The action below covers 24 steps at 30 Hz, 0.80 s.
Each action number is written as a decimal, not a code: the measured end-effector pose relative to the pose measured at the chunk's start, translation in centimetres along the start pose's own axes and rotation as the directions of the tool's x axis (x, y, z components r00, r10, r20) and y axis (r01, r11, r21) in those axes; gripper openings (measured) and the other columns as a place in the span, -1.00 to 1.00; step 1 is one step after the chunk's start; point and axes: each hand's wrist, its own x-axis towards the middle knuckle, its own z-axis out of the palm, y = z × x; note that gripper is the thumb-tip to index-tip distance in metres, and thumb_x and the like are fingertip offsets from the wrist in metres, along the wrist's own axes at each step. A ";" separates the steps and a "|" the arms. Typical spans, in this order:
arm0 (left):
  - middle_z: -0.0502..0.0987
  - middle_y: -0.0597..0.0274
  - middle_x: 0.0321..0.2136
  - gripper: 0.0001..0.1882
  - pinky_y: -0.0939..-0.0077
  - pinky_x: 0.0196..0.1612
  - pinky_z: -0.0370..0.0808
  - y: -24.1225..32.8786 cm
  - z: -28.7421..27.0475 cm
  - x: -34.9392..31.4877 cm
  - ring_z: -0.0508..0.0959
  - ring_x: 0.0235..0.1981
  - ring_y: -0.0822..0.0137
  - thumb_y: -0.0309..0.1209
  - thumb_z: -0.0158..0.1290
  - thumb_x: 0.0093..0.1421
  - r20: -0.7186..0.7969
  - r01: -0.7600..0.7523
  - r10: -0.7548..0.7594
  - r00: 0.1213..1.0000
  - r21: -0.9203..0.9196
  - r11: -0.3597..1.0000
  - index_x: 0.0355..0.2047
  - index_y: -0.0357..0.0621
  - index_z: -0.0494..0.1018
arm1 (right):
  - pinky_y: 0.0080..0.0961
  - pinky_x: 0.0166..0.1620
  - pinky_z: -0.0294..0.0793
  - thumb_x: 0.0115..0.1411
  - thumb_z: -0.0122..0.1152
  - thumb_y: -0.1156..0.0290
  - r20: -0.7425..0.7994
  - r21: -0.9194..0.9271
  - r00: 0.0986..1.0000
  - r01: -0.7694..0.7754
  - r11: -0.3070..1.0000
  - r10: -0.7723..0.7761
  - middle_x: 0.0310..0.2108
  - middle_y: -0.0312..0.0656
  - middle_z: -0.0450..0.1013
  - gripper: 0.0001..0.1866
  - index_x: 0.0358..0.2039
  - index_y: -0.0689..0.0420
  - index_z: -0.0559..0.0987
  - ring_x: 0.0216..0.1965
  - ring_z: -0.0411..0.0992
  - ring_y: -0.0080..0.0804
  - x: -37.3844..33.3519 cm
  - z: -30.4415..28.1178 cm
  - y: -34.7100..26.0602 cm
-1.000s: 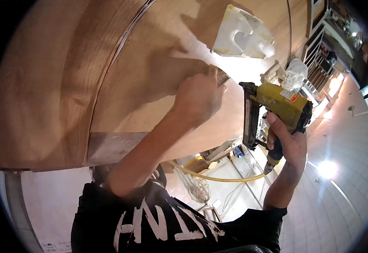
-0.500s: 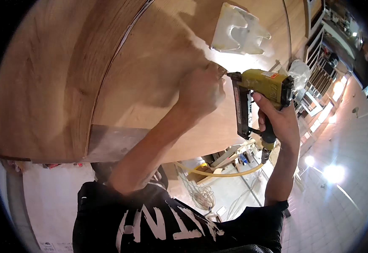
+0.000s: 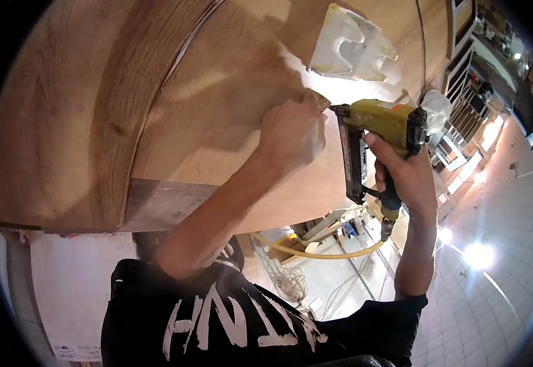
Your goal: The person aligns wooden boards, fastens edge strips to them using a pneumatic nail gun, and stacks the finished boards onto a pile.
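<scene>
My right hand (image 3: pixel 408 180) is wrapped round the grip of a yellow and black pneumatic nail gun (image 3: pixel 379 116), its thumb up near the trigger. A yellow air hose (image 3: pixel 340 255) runs from the fitting below the grip. My left hand (image 3: pixel 294 131) is closed just left of the gun's nose, pinching a small brown piece that looks like wood (image 3: pixel 319 100). The nose meets or nearly meets this piece; I cannot tell which. Behind both hands spreads a large wood-grain panel (image 3: pixel 205 116), and my left hand's contact with it is unclear.
A whitish plastic holder with cut-outs (image 3: pixel 343 52) is on the panel above the gun. A thin cable (image 3: pixel 421 43) runs near the panel's right side. Wood offcuts (image 3: pixel 324 229) and a coil of wire (image 3: pixel 291 282) lie below, on and near the pale tiled floor (image 3: pixel 486 306).
The view has shifted slightly. My left hand and the nail gun in my right hand keep nearly the same places against each other.
</scene>
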 end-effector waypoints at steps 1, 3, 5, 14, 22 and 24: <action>0.50 -0.21 -0.64 -0.68 0.02 -0.38 0.51 0.0 -0.1 0.0 0.57 -0.52 -0.17 -0.23 0.02 0.21 -0.005 -0.001 0.001 1.000 0.000 1.000 -0.34 -0.33 0.41 | -0.63 -0.69 0.24 0.15 0.28 0.27 0.000 -0.002 1.000 0.005 1.000 -0.005 -0.76 -0.35 0.32 -0.69 -0.23 0.26 0.53 -0.79 0.26 -0.65 0.0 -0.1 -0.2; 0.49 -0.21 -0.64 -0.69 0.01 -0.39 0.50 -0.3 0.0 -0.1 0.56 -0.53 -0.19 -0.24 0.02 0.21 -0.024 -0.014 0.013 1.000 -0.034 0.999 -0.35 -0.33 0.40 | -0.63 -0.69 0.23 0.14 0.28 0.28 -0.008 -0.048 0.999 -0.031 0.998 0.031 -0.76 -0.35 0.33 -0.71 -0.27 0.26 0.54 -0.79 0.27 -0.64 0.1 0.0 -0.5; 0.49 -0.20 -0.65 -0.69 0.01 -0.39 0.50 -0.1 0.0 0.0 0.56 -0.53 -0.19 -0.25 0.01 0.21 0.004 -0.002 0.002 1.000 -0.023 1.000 -0.34 -0.32 0.39 | -0.62 -0.69 0.23 0.14 0.28 0.28 -0.020 -0.086 0.999 -0.039 0.995 0.038 -0.75 -0.34 0.34 -0.71 -0.28 0.26 0.55 -0.79 0.27 -0.64 0.0 0.0 -0.8; 0.48 -0.18 -0.66 -0.69 0.04 -0.42 0.49 -0.4 1.4 0.5 0.55 -0.56 -0.16 -0.25 0.05 0.16 -0.119 -0.119 0.117 0.986 -0.009 0.993 -0.40 -0.32 0.42 | -0.58 -0.67 0.26 0.12 0.27 0.25 -0.032 -0.155 0.977 0.203 0.967 -0.210 -0.72 -0.33 0.38 -0.69 -0.26 0.23 0.53 -0.79 0.28 -0.59 0.1 -0.4 0.1; 0.54 -0.19 -0.34 -0.70 0.12 -0.16 0.47 0.4 0.6 0.6 0.55 -0.22 -0.05 -0.27 0.15 0.08 -0.063 -0.070 0.078 0.995 0.124 0.990 -0.36 -0.30 0.50 | -0.59 -0.67 0.29 0.15 0.27 0.23 -0.132 0.123 0.977 0.183 0.975 -0.167 -0.76 -0.34 0.32 -0.71 -0.38 0.21 0.48 -0.78 0.30 -0.59 -2.4 -2.2 5.6; 0.51 -0.04 -0.59 -0.66 0.23 -0.43 0.44 -1.3 1.6 0.8 0.53 -0.54 0.03 -0.21 0.19 0.07 -0.240 -0.238 0.228 0.943 -0.013 0.971 -0.48 -0.30 0.45 | -0.61 -0.68 0.29 0.15 0.28 0.25 -0.106 0.231 0.987 0.141 0.963 -0.120 -0.75 -0.32 0.33 -0.72 -0.35 0.22 0.47 -0.78 0.31 -0.59 -4.2 -2.6 7.9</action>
